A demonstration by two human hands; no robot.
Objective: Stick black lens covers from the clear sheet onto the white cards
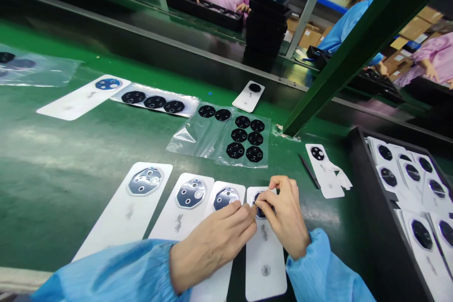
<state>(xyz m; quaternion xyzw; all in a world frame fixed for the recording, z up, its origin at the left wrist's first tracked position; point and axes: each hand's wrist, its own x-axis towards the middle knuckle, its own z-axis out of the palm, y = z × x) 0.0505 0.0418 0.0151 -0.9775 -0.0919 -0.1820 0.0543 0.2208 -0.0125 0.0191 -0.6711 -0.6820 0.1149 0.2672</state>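
Note:
Several white phone back covers lie side by side on the green belt in front of me. My right hand [286, 217] pinches at the camera ring of the rightmost cover [265, 255], fingers closed on something small I cannot make out. My left hand [215, 240] rests over the neighbouring cover [226, 198], its fingertips pressed together at the same ring. Two more covers [134, 203] [187, 203] lie to the left with shiny camera plates. A clear film sheet [246, 141] with several black lens discs lies just beyond.
A black tray [357, 170] at right holds several finished covers. A single cover [323, 170] and a black stick [308, 170] lie beside it. More covers and disc strips [154, 101] lie farther left. A green post [354, 52] slants overhead. Other people in pink and blue sleeves work across the line.

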